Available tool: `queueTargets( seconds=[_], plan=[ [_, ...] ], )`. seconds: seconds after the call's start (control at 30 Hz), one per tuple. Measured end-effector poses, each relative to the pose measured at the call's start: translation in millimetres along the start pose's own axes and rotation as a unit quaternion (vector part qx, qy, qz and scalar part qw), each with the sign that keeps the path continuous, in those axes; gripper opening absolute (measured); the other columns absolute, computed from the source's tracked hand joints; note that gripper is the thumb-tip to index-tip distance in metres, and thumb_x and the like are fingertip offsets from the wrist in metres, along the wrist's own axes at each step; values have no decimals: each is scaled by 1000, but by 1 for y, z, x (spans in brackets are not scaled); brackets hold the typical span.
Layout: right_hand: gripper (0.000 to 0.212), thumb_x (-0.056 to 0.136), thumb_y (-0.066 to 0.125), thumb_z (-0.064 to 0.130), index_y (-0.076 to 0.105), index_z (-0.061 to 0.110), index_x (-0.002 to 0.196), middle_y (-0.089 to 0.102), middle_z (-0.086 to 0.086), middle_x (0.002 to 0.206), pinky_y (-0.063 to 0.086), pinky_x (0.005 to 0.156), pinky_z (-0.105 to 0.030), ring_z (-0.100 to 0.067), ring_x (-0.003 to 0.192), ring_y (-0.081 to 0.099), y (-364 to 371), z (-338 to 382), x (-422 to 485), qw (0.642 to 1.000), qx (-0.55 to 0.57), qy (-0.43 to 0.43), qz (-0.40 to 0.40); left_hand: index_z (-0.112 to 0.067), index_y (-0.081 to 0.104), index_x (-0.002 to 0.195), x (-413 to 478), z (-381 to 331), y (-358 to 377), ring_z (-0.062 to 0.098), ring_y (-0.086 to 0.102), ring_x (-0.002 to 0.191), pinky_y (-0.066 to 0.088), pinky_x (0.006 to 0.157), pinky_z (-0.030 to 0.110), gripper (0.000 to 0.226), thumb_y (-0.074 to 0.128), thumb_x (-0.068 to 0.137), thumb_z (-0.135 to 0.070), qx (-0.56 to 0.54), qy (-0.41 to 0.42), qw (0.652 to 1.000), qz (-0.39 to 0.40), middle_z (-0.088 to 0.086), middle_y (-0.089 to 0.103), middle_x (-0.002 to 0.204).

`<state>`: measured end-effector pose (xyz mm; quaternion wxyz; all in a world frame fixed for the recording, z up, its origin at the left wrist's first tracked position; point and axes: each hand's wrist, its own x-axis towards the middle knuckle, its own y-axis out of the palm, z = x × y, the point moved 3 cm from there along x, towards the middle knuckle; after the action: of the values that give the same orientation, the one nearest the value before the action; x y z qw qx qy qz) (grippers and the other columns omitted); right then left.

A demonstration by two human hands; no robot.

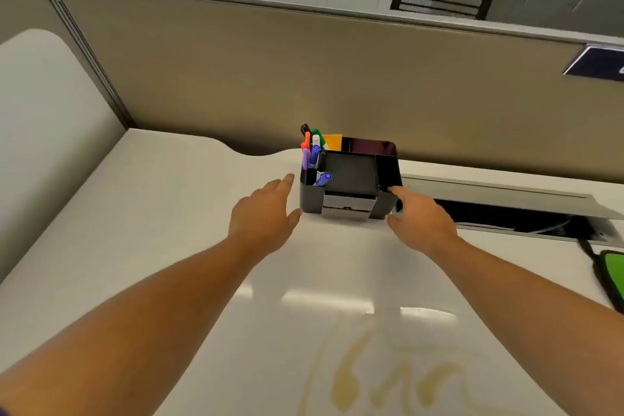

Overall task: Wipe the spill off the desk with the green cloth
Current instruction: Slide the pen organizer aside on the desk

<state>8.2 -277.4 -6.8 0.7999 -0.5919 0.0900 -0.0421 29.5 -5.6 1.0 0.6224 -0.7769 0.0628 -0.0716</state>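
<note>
Both hands were stretched toward the black desk organizer (351, 179) at twelve o'clock on the table (152, 230). The left hand (265, 216) hovered just beside its left wall, fingers spread and holding nothing; the right hand (418, 219) had its grip open too, fingertips at the organizer's front right corner, though actual contact could not be told. The yellowish spill (378, 378) lay at six o'clock, close to the person, between the forearms. The green cloth (613, 275) sat at three o'clock at the frame's edge, only partly in view, so its long axis could not be judged. It lay well off to the right of the right hand, which was clearly the nearer one to fetch it.
</note>
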Motion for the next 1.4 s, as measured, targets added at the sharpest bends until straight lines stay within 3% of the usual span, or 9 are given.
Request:
queueTargets(
  seconds=[0.13, 0.27, 0.4, 0.5, 0.6, 0.77, 1.0, 1.13, 1.4],
  plan=[
    [23, 94, 63, 34, 63, 23, 114, 65, -2, 83, 53, 59, -33, -27, 73, 62, 8, -4, 21, 1000, -18, 5, -24, -32, 25, 148, 23, -9, 12, 23, 49, 128, 51, 86, 38, 61, 49, 93, -46, -20, 18, 1000, 2, -2, 40, 151],
    [14, 94, 65, 30, 69, 17, 98, 66, -4, 75, 56, 64, -36, -25, 68, 61, 11, -7, 35, 999, -4, -13, -47, -30, 38, 143, 39, -6, 20, 23, 54, 120, 50, 79, 34, 52, 51, 94, -42, -25, 12, 1000, 2, -2, 49, 144],
    [17, 95, 66, 28, 71, 13, 101, 71, -9, 80, 53, 65, -31, -24, 67, 60, 15, -7, 30, 997, 1, -53, -64, -27, 53, 127, 47, -12, 20, 23, 62, 93, 43, 64, 29, 32, 51, 96, -35, 1, 18, 1000, 17, 3, 65, 117],
    [19, 94, 67, 27, 72, 13, 105, 74, -11, 87, 53, 69, -31, -25, 71, 63, 15, -2, 21, 995, 13, -76, -70, -23, 59, 115, 45, -8, 16, 21, 59, 76, 42, 57, 28, 23, 49, 97, -31, 21, 6, 999, 39, 4, 66, 97],
    [17, 94, 68, 26, 72, 13, 105, 74, -9, 86, 49, 69, -27, -20, 68, 57, 13, 8, 14, 993, 13, -92, -70, -21, 61, 111, 33, 2, 17, 20, 59, 76, 39, 54, 27, 25, 46, 97, -37, 16, -1, 997, 76, 4, 66, 94],
    [10, 94, 67, 25, 70, 16, 95, 66, -3, 74, 46, 64, -28, -22, 67, 57, 7, 47, 4, 989, -4, -138, -50, -25, 61, 114, -8, 37, 9, 18, 57, 76, 40, 57, 26, 31, 44, 97, -44, 20, -18, 998, 62, 2, 67, 98],
    [11, 94, 64, 31, 70, 24, 101, 73, -4, 89, 42, 60, -31, -29, 78, 62, 26, 140, -6, 978, -31, -206, -18, -25, 59, 112, -71, 115, -24, 18, 56, 70, 46, 57, 28, 29, 43, 97, -43, 56, -81, 995, 32, -1, 59, 83],
    [14, 96, 61, 36, 69, 29, 105, 73, -1, 91, 28, 50, -25, -24, 74, 57, 43, 190, -15, 970, -67, -233, -23, -24, 58, 111, -98, 153, -39, 18, 55, 65, 41, 51, 27, 27, 44, 97, -42, 90, -111, 990, 17, -1, 57, 79],
    [15, 96, 59, 37, 69, 29, 103, 71, 1, 93, 26, 49, -25, -21, 73, 53, 72, 264, -23, 947, -119, -296, -24, -24, 57, 107, -141, 203, -48, 17, 54, 62, 38, 50, 28, 23, 49, 96, -41, 126, -164, 978, -4, 0, 59, 79]
  ],
)
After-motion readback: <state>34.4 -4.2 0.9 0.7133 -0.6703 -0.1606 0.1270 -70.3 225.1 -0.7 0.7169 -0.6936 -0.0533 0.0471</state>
